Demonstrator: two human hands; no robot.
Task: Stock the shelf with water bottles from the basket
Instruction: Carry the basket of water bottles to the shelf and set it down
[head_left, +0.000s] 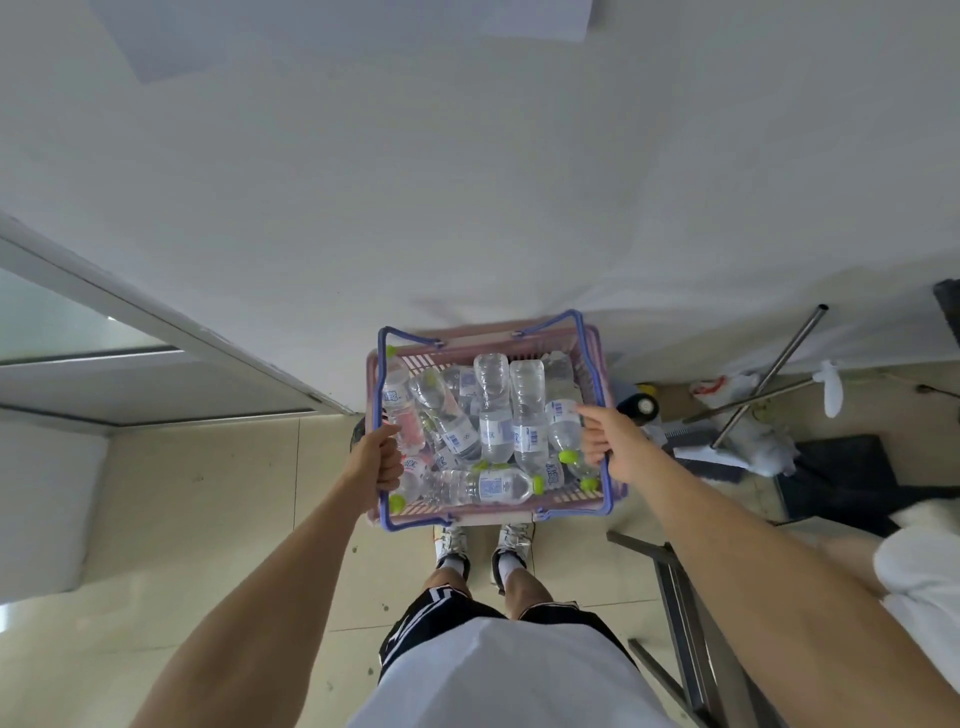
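A pink plastic basket (618, 493) with blue handles hangs in front of me, above my feet and close to a white wall. Several clear water bottles (493, 415) with green caps and white-blue labels lie jumbled inside it. My left hand (379, 462) is closed around the basket's left blue handle and rim. On the opposite side, my right hand (608, 441) grips the right blue handle, its thumb pointing in toward the bottles. No shelf is visible.
A white wall (467, 182) fills the upper view. A glass door frame (156, 332) runs at the left. At the right stand metal poles (769, 374), a mop and dark mats (841, 483). A metal frame (680, 613) sits by my right leg on the beige tiled floor.
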